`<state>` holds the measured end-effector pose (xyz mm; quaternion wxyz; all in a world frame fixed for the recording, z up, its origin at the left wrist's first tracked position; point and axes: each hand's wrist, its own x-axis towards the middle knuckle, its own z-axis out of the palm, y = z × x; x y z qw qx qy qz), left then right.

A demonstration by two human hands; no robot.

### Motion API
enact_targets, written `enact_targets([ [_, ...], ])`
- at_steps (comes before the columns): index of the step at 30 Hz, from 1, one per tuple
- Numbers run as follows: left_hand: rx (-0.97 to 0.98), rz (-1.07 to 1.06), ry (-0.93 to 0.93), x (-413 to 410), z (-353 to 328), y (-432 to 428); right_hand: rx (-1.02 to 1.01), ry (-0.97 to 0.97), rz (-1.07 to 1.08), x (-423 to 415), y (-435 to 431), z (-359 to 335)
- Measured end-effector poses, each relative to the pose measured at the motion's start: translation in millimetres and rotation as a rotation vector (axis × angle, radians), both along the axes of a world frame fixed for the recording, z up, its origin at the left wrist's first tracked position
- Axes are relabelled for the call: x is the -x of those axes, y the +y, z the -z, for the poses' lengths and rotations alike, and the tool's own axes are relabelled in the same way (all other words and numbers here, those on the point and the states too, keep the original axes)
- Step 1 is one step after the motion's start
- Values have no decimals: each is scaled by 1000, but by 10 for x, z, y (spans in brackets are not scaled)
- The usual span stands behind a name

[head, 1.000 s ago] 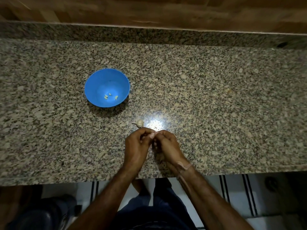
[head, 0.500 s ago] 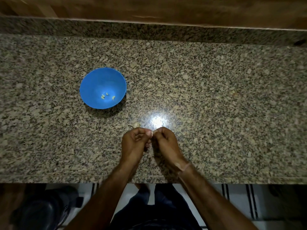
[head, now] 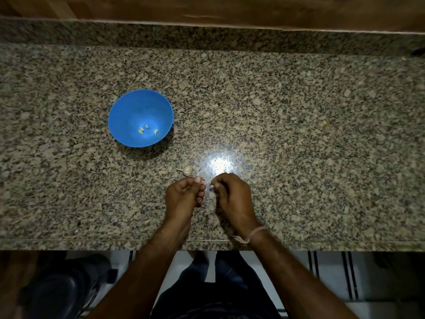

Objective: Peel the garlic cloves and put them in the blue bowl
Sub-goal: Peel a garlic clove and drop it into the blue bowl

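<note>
The worktop [head: 299, 134] carries the bowl [head: 128, 111] left of centre. Near the front edge the left hand [head: 182, 196] and right hand [head: 232, 196], touching before, are now apart. The bulb [head: 187, 171] lies just behind the left hand. Three peeled cloves [head: 141, 130] lie in the bowl. The curled left fingers pinch a clove [head: 199, 180], the right ones a pale scrap [head: 212, 184].

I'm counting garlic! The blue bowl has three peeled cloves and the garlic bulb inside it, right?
Not quite. In the head view the blue bowl holds three peeled cloves, but the garlic bulb lies outside it, on the counter.
</note>
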<state>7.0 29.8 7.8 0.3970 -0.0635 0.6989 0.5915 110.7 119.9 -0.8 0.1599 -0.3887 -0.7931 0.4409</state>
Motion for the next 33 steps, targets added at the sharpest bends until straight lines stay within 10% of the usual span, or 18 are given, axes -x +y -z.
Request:
enact_targets([
  [4,27,19,96,-30,27,-5,-79,-31,-21,-23,7,20],
  [12,2,63,83,-97,22,-5,430,202,155,-8,-45,-126],
  [22,-9,-13,-182,-129,-59,48,245,217,73,-36,-77,-131],
  [29,125,184,355,-193,-57,13,770,382,265,-44,-120,-82],
  [33,109,213,433,-200,-100,-27,680,344,262,-73,-85,-79],
])
